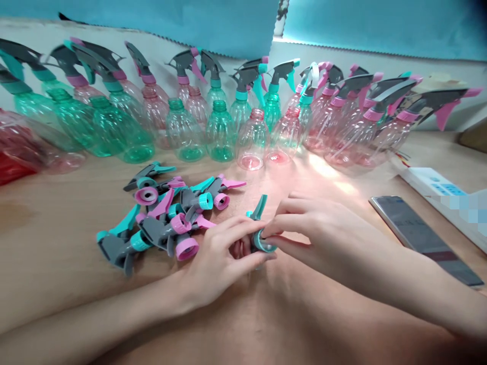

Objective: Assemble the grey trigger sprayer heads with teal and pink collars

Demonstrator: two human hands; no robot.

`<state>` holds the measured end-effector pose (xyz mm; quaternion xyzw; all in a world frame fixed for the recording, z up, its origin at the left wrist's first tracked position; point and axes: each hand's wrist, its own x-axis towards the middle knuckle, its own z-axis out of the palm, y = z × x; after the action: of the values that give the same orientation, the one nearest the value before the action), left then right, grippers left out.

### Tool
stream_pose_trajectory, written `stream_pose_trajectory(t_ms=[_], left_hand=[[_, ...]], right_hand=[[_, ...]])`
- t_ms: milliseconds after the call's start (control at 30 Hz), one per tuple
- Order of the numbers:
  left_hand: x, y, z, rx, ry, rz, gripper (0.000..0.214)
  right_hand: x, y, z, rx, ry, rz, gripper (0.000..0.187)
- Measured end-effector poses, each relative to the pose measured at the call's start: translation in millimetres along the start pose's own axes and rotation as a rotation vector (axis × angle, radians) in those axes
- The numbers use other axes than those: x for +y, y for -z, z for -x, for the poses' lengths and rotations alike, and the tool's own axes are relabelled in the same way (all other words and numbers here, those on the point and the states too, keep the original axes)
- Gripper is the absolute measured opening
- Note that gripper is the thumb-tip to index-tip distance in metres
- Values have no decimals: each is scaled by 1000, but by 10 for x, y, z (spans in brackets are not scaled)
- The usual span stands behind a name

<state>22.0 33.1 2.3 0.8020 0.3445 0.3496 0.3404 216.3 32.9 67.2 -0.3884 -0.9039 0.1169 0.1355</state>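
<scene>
Fingers of my left hand point(224, 248) are wrapped round a grey and teal spray trigger head point(259, 208), whose teal collar faces up toward me. My right hand point(300, 223) pinches at the collar's opening with thumb and fingertips; whatever sits between those fingertips is too small to make out. Just left of my left hand lies a pile of loose spray trigger heads point(155, 228), grey with teal or pink collars and levers. The grey body of the held head is mostly hidden by my left fingers.
Along the wall stand several clear green bottles point(190, 134) and pink bottles point(252, 142), some with trigger heads on, some with bare necks. A phone point(422, 243) lies to the right, beside a white power strip point(437, 187). Something red point(15, 152) is at the far left.
</scene>
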Motion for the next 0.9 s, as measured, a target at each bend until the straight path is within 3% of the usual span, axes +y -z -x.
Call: stream_pose_trajectory(t_ms=[133,233,333,467,600,733,900], left_hand=[[72,27,37,-24,-135,-128,33],[169,195,17,-2,-235,-327,32],[226,502,-39,29,-188,-612,34],[148,944,-70,-45,-96,-910,37],[88,1174,-50,-161,-27,-1071,37],[285,1044,-125,-189,-41,-1073,38],[535,439,-345,-291,-130,-882,33]], right_hand=[[-26,153,73,-11,16,11,16],[-84,301,143,65,17,47,15],[-121,430,200,140,55,86,16],[-72,545,243,187,57,100,13],[44,630,242,223,26,57,15],[145,706,244,207,-20,28,18],[207,764,275,154,-45,19,19]])
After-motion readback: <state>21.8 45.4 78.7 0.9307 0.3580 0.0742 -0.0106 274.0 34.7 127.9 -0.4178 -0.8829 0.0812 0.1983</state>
